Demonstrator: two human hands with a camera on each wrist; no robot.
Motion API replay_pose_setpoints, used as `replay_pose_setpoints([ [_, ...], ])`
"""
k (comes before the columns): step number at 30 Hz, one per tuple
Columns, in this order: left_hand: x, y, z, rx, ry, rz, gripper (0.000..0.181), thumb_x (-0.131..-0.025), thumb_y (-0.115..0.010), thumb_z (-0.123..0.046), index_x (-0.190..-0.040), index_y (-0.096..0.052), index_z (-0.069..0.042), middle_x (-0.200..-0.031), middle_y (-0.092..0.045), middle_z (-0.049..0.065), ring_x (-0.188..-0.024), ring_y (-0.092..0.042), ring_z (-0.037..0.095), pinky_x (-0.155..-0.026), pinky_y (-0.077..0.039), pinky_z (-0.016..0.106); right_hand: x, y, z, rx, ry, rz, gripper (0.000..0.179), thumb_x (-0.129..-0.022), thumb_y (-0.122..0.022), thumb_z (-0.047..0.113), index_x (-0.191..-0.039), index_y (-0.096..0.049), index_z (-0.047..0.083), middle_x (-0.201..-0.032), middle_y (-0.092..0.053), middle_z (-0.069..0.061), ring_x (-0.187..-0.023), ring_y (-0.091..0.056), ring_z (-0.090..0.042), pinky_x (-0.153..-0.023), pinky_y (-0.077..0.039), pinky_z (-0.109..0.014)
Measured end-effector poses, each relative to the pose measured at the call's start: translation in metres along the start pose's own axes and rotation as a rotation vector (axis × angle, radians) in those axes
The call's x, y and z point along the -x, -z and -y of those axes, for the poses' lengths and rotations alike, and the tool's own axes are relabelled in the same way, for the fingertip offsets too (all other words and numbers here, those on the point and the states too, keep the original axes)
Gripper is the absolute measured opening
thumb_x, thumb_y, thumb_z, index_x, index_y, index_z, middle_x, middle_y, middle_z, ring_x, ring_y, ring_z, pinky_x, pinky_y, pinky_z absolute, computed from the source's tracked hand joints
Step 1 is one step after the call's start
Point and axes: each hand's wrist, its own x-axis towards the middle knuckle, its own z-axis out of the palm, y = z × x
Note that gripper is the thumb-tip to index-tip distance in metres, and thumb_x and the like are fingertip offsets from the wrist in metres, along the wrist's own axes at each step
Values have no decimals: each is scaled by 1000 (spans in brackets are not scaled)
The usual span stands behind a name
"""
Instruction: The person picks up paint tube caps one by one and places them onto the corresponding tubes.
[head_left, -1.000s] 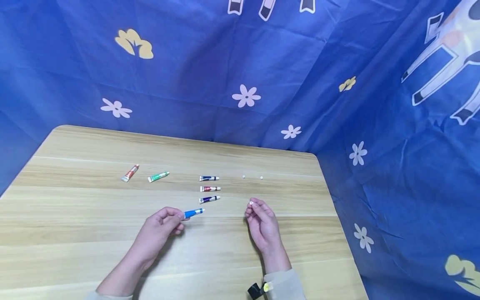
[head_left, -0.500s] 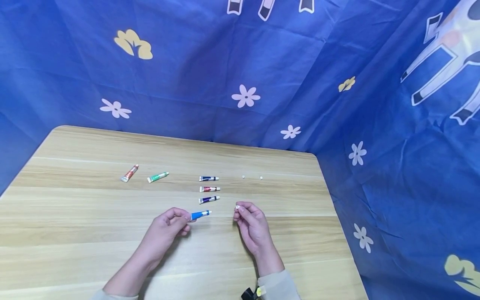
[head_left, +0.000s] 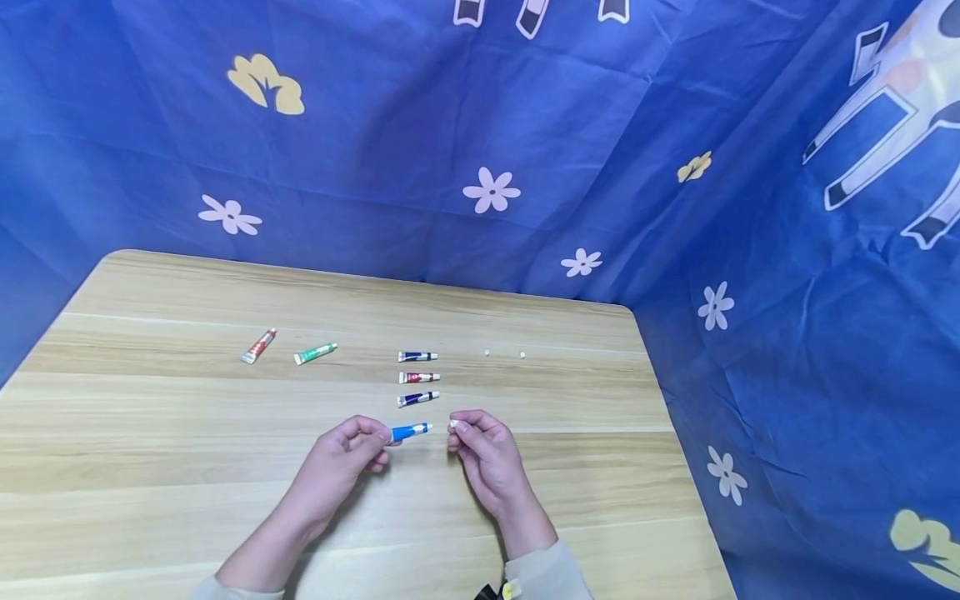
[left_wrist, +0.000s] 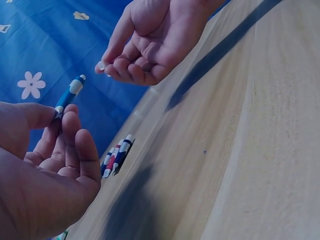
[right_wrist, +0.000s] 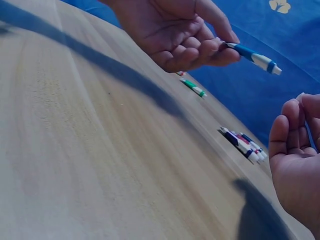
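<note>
The left hand (head_left: 341, 454) is pinching a blue paint tube (head_left: 410, 431) by its tail end between thumb and fingers, the remaining fingers curling loosely below. The tube's white nozzle is pointing away from that hand, toward the right hand (head_left: 487, 462). The right hand is holding a small white cap (head_left: 453, 423) between thumb and forefinger, its other fingers bending beneath. Cap and nozzle are facing each other, near but not touching.

Beyond the left hand and to its right, three tubes are lying one behind another on the wooden table (head_left: 600, 467): a violet tube (head_left: 417, 399) nearest, then a crimson tube (head_left: 419, 377), then a dark navy tube (head_left: 417, 356). A green tube (head_left: 316, 354) is lying beyond the left hand, with an orange-red tube (head_left: 258, 346) resting farther to its left. Beyond the right hand, two loose white caps (head_left: 487, 353) are sitting well apart from it. A blue printed cloth (head_left: 375, 125) is hanging behind everything.
</note>
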Motion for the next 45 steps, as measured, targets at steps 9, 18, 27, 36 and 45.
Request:
replay_pose_setpoints([
  [9,0,-5,0,3,21,-3,14,-107,-64,-11,-116,-63,0,-91,-75,0,-87,-69,12,-83,-61,25,2,-8,-2,59,-10,25,23,-103,-64,-2,-104,-76,18,-98,-75,7,-88,-68,-5,-89,-59,-19],
  [18,-1,-6,3,8,10,7,15,-107,-64,-10,-116,-63,1,-90,-74,-2,-86,-69,11,-81,-61,25,2,-11,-7,76,-3,55,23,-102,-66,-1,-105,-77,19,-98,-74,8,-88,-68,-3,-89,-60,-18],
  [27,-1,-6,4,-19,29,-2,17,-107,-65,-12,-118,-64,0,-90,-75,-3,-85,-68,12,-79,-60,25,3,-12,-7,103,13,70,21,-101,-69,-1,-108,-76,17,-99,-74,8,-88,-68,-4,-87,-61,-19],
  [36,1,-1,1,-152,1,-28,22,-106,-70,-21,-117,-64,-3,-92,-75,1,-85,-69,15,-77,-59,26,2,-11,-9,159,15,39,17,-96,-72,-7,-106,-74,7,-93,-76,5,-81,-71,-6,-83,-63,-21],
  [45,3,1,-2,-214,-28,-28,21,-105,-71,-20,-116,-66,-3,-90,-73,2,-78,-65,14,-62,-50,26,1,-14,-7,253,-6,-31,29,-94,-76,-5,-117,-66,-19,-88,-79,6,-77,-73,-6,-81,-65,-22],
])
